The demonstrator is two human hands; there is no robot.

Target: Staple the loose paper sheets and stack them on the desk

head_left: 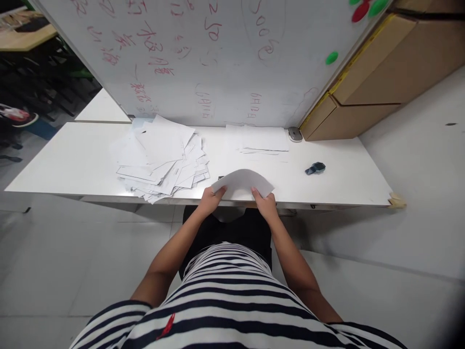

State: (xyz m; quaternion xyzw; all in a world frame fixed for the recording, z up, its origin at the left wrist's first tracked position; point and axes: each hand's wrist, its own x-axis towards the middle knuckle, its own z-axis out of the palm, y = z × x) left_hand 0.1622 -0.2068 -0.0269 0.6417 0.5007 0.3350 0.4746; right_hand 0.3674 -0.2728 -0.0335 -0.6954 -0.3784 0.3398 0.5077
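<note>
Both my hands grip one white sheet of paper (242, 182) at the near edge of the white table (72, 160). My left hand (209, 200) pinches its left corner and my right hand (265, 204) pinches its right side. The sheet arches upward between them. A loose, untidy pile of white papers (162, 160) lies just left of my left hand. A small neat stack of sheets (263, 139) rests farther back, near the whiteboard.
A whiteboard (218, 58) with red writing and magnets stands along the table's far edge. A small dark stapler-like object (315, 168) lies to the right, a grey mouse (295, 134) behind it. Cardboard boxes (374, 77) stand at the right rear.
</note>
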